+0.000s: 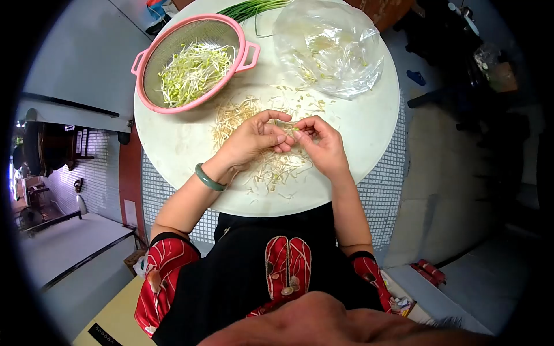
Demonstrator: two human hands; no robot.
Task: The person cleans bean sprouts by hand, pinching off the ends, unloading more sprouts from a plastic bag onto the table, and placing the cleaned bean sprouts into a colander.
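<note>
My left hand (261, 134), with a green bangle (209, 177) on the wrist, is curled over the middle of the table with thumb and fingers closed around bean sprouts. Facing it, my right hand (325, 146) pinches a bean sprout (295, 129) with a greenish tip between thumb and forefinger. The fingertips of both hands nearly meet, so part of what they hold is hidden. Beneath and beside my hands lies a loose pile of pale, thready sprout pieces (232, 118). More scraps (274, 176) are scattered towards the near edge.
A pink-rimmed mesh colander (167, 109) holding green-tipped bean sprouts (193, 72) stands at the far left of the round white table (369, 127). A clear plastic bag (340, 46) with some sprouts inside lies far right. Green onions (254, 8) lie at the back.
</note>
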